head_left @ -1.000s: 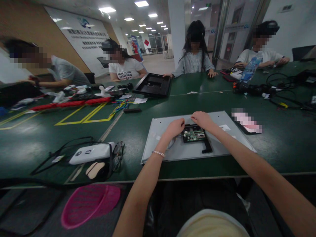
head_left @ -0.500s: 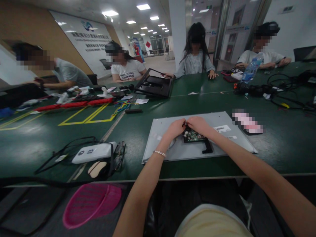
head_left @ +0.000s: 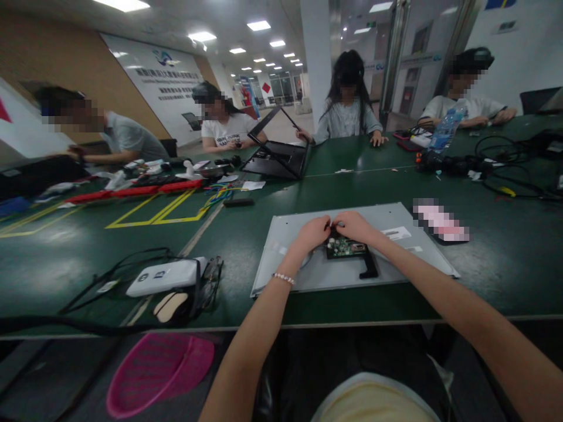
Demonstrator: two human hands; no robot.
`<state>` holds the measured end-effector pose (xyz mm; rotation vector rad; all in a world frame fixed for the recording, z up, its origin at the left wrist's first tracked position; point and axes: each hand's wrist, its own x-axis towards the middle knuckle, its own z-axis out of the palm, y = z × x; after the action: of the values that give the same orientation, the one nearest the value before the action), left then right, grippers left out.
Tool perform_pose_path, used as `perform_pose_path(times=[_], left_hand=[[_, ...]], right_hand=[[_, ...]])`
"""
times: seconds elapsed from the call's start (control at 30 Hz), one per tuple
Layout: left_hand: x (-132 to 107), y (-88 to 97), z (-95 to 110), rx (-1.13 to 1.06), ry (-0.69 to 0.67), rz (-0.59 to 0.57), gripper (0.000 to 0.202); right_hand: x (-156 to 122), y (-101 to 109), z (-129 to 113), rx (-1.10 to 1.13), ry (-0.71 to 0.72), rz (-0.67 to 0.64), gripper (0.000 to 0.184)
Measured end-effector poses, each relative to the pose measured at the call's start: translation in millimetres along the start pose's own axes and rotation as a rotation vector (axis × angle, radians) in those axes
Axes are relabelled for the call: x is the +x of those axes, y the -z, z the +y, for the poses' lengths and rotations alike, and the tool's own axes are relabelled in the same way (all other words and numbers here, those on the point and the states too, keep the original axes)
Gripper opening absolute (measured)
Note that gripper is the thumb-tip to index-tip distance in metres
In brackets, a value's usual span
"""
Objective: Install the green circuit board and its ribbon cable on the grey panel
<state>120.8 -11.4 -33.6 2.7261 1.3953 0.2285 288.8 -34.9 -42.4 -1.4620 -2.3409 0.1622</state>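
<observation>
A flat grey metal panel (head_left: 281, 234) lies on the green table in front of me. On its middle sits a green circuit board (head_left: 345, 247) in a black frame, with a black bracket arm (head_left: 369, 266) reaching towards me. My left hand (head_left: 314, 232) and my right hand (head_left: 354, 227) meet at the board's far left edge, fingertips pinched close together. What lies between the fingertips is too small and partly hidden to name. A cable shows under my left wrist. White labels (head_left: 398, 233) are stuck on the panel beside my right forearm.
Right of the panel lies a pink phone (head_left: 440, 221). At left are a white power bank (head_left: 165, 277), a mouse (head_left: 171, 306) and glasses (head_left: 212, 281). A pink basket (head_left: 158, 375) is below the table edge. Across the table, a person holds a black frame (head_left: 277, 158); other people sit nearby.
My hands stay pinched at the board's far left edge, with barely any movement. Across the table, one part of the black frame has been raised away from the other.
</observation>
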Motion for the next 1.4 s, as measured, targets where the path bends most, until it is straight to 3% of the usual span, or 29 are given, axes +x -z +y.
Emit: perform_pose_path(times=[0.3, 1.4], left_hand=[[0, -0.7, 0, 0.019, -0.024, 0.017, 0.017], [-3, -2.3, 4, 0.093, -0.016, 0.029, 0.023]], right_hand=[[4, -11, 4, 0.081, -0.056, 0.098, 0.023], [2, -14, -2, 0.044, -0.041, 0.101, 0.019]])
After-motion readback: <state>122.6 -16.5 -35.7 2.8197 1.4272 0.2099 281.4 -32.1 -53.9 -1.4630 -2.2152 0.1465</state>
